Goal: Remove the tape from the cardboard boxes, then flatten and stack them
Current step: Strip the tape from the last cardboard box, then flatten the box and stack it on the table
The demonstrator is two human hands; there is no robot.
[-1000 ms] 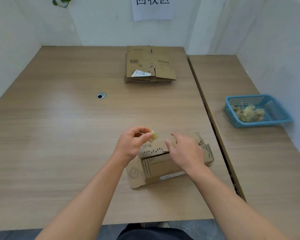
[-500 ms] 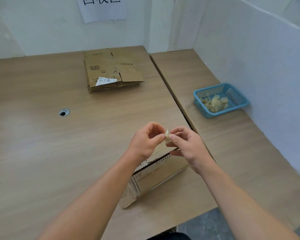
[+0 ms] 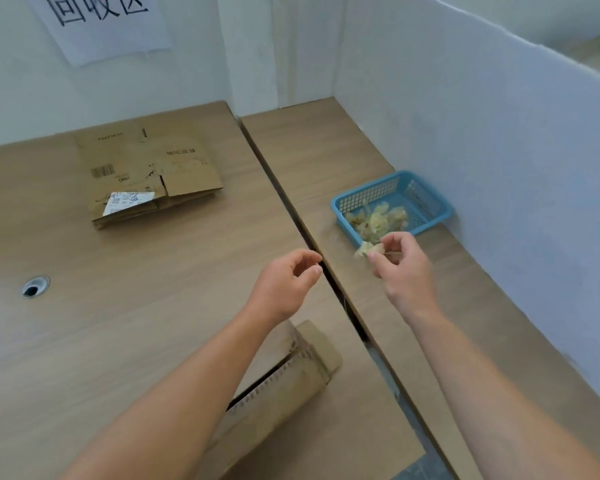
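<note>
- The right hand [image 3: 406, 271] is out over the right-hand table [image 3: 326, 157], its fingers [image 3: 381, 266] pinching a small crumpled wad of tape [image 3: 367, 250].
- That wad hangs just short of the near corner of the blue basket [image 3: 438, 216], which stands on the right-hand table close to the white partition [image 3: 499, 133].
- The basket already holds a loose heap of pale tape scraps [image 3: 378, 220], so I judge several strips have been pulled off and binned.
- The left hand [image 3: 284, 289] hovers above the main table [image 3: 118, 323] near the seam between the two tables, fingers loosely curled and holding nothing.
- A cardboard box [image 3: 291, 379] lies at the near edge of the main table, partly hidden under the left forearm. Its torn, jagged opening shows as a dark slit, and it seems to keep some height, so to my eye it is not yet flattened.
- At the far side of the main table sits a stack of flattened boxes [image 3: 146, 168], a white shipping label showing on its near edge; that part of the job looks done for those.
- My read is that dropping this wad into the basket is the step in hand.
- What is left, as far as I can see, is checking the near box for any remaining tape, pressing it flat and laying it on the far stack. I cannot tell whether more tape clings to its hidden sides.
</note>
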